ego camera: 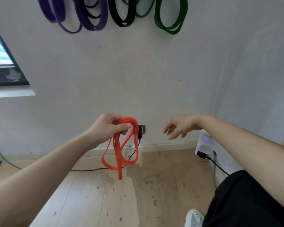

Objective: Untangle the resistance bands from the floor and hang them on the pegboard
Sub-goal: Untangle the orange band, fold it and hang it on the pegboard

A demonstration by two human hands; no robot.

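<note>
**One head-worn view**

The wide-angle camera looks forward and down from the person's head at the white painted wall (138,71) and pale wooden plank floor (105,202), both near; lines towards the edges lean, probably lens curve.

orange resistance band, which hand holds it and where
Left hand grips the orange rubber resistance band at the top of its bunched loops; right hand holds nothing.

Hanging at twelve o'clock on the wall (154,71), a row of bands (111,13). Dangling at centre from the left hand (111,126), a looped band (119,161), hiding part of a socket (142,129) behind. Hovering at its three o'clock, apart, the right hand (180,126).
</note>
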